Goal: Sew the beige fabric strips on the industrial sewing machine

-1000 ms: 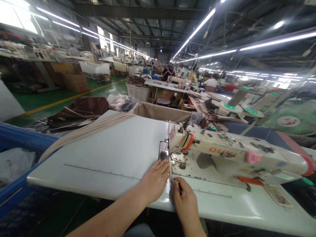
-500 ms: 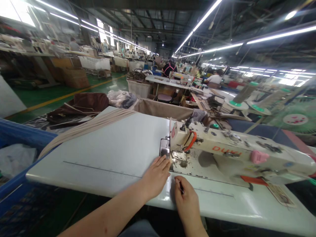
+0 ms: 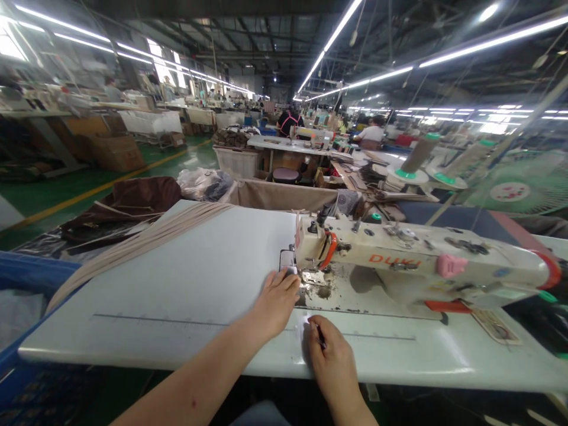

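My left hand (image 3: 279, 299) lies palm down on the sewing table, fingers stretched out beside the metal plate (image 3: 287, 260) and just left of the sewing machine's needle area. Whatever may be under those fingers is hidden. Close to the table's front edge, my right hand (image 3: 332, 352) is curled with thumb and forefinger together. A small dark thing (image 3: 321, 338) shows inside the curl, too little of it to name. The white sewing machine (image 3: 377, 251) stands to the right of my left hand, with an orange guard at its head.
Long beige strips (image 3: 146, 242) drape over the table's left side. A blue crate (image 3: 35, 272) stands at the left edge, and a fabric-lined bin (image 3: 279, 194) lies behind the table. Thread cones (image 3: 417, 157) and a green fan (image 3: 515, 189) stand at right. People work farther back.
The view has swung slightly to the right, so the table and machine sit farther left. Both hands keep nearly the same pose and place by the machine.
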`<control>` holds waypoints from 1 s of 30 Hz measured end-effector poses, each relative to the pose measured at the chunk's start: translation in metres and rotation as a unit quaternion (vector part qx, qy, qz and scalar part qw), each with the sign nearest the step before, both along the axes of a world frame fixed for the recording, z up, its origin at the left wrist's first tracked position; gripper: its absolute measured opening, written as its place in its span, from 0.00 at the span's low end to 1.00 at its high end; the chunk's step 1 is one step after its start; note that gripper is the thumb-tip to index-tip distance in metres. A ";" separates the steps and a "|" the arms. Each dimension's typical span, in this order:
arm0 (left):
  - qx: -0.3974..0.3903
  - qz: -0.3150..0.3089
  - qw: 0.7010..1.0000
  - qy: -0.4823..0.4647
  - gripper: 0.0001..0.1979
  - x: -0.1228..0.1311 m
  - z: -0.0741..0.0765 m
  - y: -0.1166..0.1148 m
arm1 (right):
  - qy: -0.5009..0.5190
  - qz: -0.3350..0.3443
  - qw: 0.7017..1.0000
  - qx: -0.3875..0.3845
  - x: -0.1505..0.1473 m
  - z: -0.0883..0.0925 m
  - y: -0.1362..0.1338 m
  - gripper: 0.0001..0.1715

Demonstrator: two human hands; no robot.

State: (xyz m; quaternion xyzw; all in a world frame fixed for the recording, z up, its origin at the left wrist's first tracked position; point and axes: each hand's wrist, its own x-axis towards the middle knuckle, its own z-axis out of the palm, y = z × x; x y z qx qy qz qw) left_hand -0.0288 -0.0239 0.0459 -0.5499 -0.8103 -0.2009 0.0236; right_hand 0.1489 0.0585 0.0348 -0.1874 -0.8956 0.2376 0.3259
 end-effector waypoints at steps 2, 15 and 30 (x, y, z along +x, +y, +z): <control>-0.002 0.005 1.000 0.001 0.20 -0.001 0.000 0.001 | 0.004 -0.001 1.000 0.009 0.000 0.000 0.000 0.13; 0.045 -0.029 0.990 -0.133 0.16 -0.052 -0.004 0.024 | -0.012 -0.005 1.000 -0.021 0.002 -0.006 0.001 0.11; 0.005 -0.125 0.980 -0.154 0.16 -0.101 0.007 0.072 | 0.008 -0.009 1.000 -0.009 0.003 -0.003 -0.003 0.10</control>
